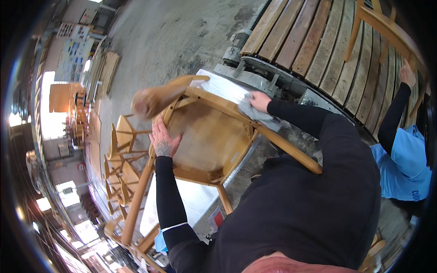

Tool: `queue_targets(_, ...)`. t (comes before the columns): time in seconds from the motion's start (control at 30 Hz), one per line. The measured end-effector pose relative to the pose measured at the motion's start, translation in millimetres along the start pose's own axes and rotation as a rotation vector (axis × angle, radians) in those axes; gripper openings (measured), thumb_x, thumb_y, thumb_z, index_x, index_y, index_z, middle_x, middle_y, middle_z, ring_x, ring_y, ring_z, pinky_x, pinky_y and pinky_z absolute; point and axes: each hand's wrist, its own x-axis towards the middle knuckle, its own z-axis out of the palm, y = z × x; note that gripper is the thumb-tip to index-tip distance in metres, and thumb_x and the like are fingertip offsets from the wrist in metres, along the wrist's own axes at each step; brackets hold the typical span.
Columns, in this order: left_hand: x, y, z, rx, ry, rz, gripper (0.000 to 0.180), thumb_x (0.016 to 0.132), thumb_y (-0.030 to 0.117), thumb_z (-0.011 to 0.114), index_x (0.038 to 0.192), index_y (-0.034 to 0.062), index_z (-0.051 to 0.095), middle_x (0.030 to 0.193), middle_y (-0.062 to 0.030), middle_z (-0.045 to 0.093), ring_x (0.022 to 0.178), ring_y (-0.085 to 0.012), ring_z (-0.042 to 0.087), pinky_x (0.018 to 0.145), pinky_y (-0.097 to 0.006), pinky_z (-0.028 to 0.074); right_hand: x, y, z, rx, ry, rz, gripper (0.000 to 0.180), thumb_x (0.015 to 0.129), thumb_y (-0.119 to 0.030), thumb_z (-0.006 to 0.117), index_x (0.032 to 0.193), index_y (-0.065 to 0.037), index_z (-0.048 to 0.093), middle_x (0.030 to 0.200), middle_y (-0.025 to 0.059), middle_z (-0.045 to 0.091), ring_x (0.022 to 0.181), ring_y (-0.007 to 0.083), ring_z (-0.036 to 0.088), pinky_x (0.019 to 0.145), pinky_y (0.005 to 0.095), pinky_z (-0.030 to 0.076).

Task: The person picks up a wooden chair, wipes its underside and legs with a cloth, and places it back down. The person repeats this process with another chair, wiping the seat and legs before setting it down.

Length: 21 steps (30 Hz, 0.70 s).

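Note:
A light-brown wooden chair [205,136] lies tipped over in front of me, the underside of its seat showing and its legs pointing toward me. My left hand [165,140] rests flat against the left rail of the seat frame, fingers stretched out. In my right hand [260,101] is a grey cloth [251,113], bunched against the rail on the right side near a leg. Beneath the chair is a white-covered work surface [182,200]. One curved end of the chair [145,103] at the far left is blurred.
To the right runs a slatted wooden conveyor [318,41] with a motor [239,38] at its corner. Beside it, a person in a light-blue shirt [403,159] has a hand on another chair [387,27]. Several wooden chairs [120,168] stand on the left.

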Motion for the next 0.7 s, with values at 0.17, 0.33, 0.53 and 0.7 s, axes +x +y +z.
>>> queue_targets(0.17,58.4,-16.3,17.6,-0.210,-0.140,0.125,0.075,0.075,0.016,0.074,0.144,0.0118,0.043,0.129,-0.0190,0.057,0.115,-0.0356,0.056,0.098,-0.041,0.045,89.0,-122.3,10.8,0.865,0.228,-0.658,0.045,0.098,-0.033,0.055,0.138,-0.015,0.045,0.129,0.0146,0.055,0.117,0.0279,0.055,0.099,0.0384,0.044)
queue_targets(0.33,65.4,-12.8,15.7,-0.318,-0.207,0.029,0.070,0.077,0.014,0.072,0.142,0.0092,0.046,0.126,-0.0209,0.060,0.116,-0.0366,0.058,0.097,-0.041,0.046,86.9,-134.3,63.5,0.720,0.309,-0.709,0.038,0.101,-0.028,0.048,0.128,-0.003,0.056,0.121,0.0145,0.058,0.119,0.0276,0.053,0.103,0.0367,0.040)
queue_targets(0.53,61.4,-11.3,24.1,-0.259,-0.115,0.022,0.058,0.080,0.017,0.071,0.135,0.0118,0.052,0.120,-0.0190,0.063,0.112,-0.0374,0.060,0.093,-0.043,0.047,-25.2,30.3,48.6,0.203,0.223,-0.468,0.028,0.093,-0.021,0.055,0.114,-0.008,0.066,0.115,0.0112,0.057,0.109,0.0291,0.053,0.096,0.0401,0.043)
queue_targets(0.7,62.3,-18.6,35.1,-0.282,-0.013,0.065,0.053,0.082,0.023,0.069,0.132,0.0164,0.054,0.113,-0.0182,0.066,0.105,-0.0388,0.062,0.085,-0.045,0.050,3.1,-27.2,36.4,-0.061,0.201,-0.330,0.023,0.090,-0.023,0.053,0.098,-0.008,0.070,0.085,0.0183,0.065,0.089,0.0334,0.060,0.084,0.0471,0.047)
